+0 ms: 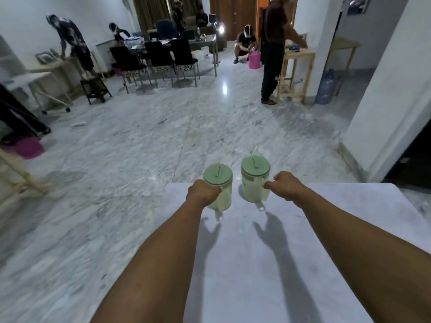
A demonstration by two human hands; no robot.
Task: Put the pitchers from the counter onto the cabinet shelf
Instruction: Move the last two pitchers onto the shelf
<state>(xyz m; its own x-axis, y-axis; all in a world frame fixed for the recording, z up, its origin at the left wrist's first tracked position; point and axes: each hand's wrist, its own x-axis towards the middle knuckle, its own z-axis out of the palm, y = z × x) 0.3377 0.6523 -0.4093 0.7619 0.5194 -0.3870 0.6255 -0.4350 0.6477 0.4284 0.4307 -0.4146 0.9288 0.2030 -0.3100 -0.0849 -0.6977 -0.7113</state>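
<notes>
Pitchers, two, pale translucent bodies with green lids, side by side just below frame centre, at the far edge of a white counter (291,252). Left pitcher (220,187) and right pitcher (254,180) stand near each other, not touching, both upright. Whether they rest on the counter or are just lifted: cannot tell.

Left hand (203,192) closed in a fist around the left pitcher's handle, covering it. Right hand (283,185) closed narrow at the right pitcher's handle, fingertips on it. Both forearms bare, running up from the lower edge of the frame; their shadows fall on the counter between them.

Beyond the counter, grey marble floor (140,159). Upper left: dark dining chairs (158,59) at a table. Upper centre-right: pink bucket (254,59) beside a crouching person. Right: blue water jug (326,87) by a wooden stand.
</notes>
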